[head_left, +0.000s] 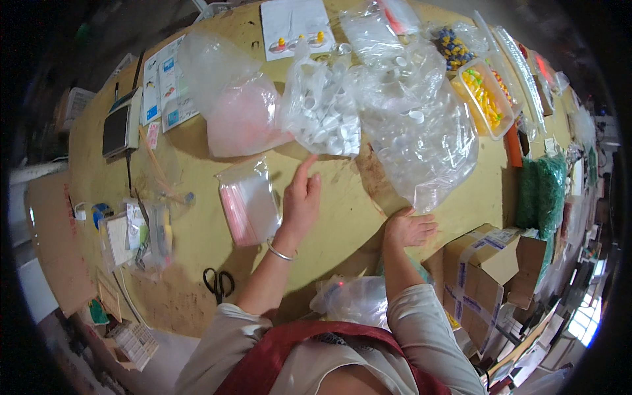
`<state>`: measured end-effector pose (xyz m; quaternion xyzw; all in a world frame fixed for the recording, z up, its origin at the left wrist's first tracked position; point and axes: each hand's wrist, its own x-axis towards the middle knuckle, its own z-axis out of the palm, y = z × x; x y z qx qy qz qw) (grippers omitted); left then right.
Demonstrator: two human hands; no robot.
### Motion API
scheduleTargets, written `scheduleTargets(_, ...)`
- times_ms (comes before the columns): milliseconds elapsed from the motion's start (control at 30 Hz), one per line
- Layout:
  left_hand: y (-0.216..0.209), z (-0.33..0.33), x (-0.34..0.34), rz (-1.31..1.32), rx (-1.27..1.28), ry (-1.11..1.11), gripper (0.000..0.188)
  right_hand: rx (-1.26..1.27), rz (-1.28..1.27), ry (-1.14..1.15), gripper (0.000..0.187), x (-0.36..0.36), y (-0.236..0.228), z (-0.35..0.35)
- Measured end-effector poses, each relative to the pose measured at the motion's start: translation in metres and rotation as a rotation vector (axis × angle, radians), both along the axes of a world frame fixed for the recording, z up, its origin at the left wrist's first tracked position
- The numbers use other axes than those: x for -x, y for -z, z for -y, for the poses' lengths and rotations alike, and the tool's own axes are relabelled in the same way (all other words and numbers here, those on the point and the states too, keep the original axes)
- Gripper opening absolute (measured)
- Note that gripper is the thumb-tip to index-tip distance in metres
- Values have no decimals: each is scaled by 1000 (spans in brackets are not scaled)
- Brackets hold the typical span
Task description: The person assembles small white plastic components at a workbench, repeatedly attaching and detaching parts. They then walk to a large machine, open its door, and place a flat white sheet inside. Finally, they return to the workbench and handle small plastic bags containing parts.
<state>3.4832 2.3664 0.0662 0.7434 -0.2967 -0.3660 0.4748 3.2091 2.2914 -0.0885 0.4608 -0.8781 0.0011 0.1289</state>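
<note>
My left hand (303, 196) is over the middle of the table, its index finger stretched toward a clear bag of small white plastic pieces (324, 115); it holds nothing. Beside that wrist, on its left, lies a pack of clear bags with pinkish-red edges (248, 205). My right hand (409, 229) is open, fingers stretched out to the right, at the near edge of a large clear bag (431, 155) holding pale pieces. Whether it touches that bag I cannot tell. A pinkish plastic bag (243, 115) lies left of the white pieces.
Black-handled scissors (218, 283) lie near my left forearm. An opened cardboard box (484, 270) stands right of my right arm. A tub of yellow pieces (486, 99) sits far right, a scale (122, 125) far left. A sheet with small yellow-topped parts (296, 29) lies at the back.
</note>
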Motion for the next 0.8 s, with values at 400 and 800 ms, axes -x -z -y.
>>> scheduleTargets(400,-12,47,9,-3,10,283,45,63,-14,-19,82,-4,1,1)
scheduleTargets(800,-15,-38,64,-116,57,290,21,65,162,34,85,-14,-28,2)
